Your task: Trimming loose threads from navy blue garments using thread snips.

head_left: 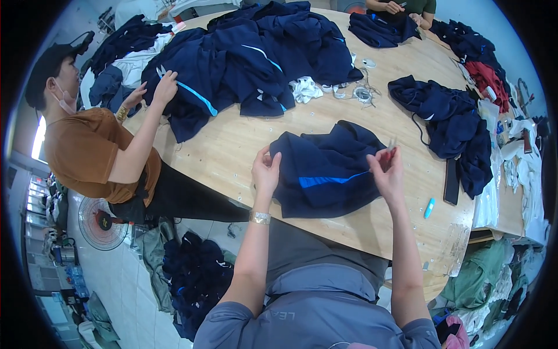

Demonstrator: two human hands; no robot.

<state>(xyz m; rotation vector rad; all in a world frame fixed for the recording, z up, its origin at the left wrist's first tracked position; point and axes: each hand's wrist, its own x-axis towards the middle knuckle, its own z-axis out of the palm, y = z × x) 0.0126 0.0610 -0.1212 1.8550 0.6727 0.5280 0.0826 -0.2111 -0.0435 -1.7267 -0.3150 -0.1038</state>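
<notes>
A navy garment (325, 160) with a bright blue stripe lies spread on the table in front of me. My left hand (266, 171) pinches its left edge between thumb and fingers. At the other side, my right hand (386, 171) is closed with thumb and fingertips on the garment's right edge, by the end of the stripe. Small red-handled snips (390, 150) are tucked in that same hand, their metal tips pointing up and away from me; the fingers partly hide them.
A large heap of navy garments (261, 52) covers the table's far left. A co-worker (99, 139) at left holds scissors (161, 72) over it; another person (401, 9) works at the far side. More navy garments (447, 116), a phone (451, 181) and a turquoise cutter (429, 208) lie right.
</notes>
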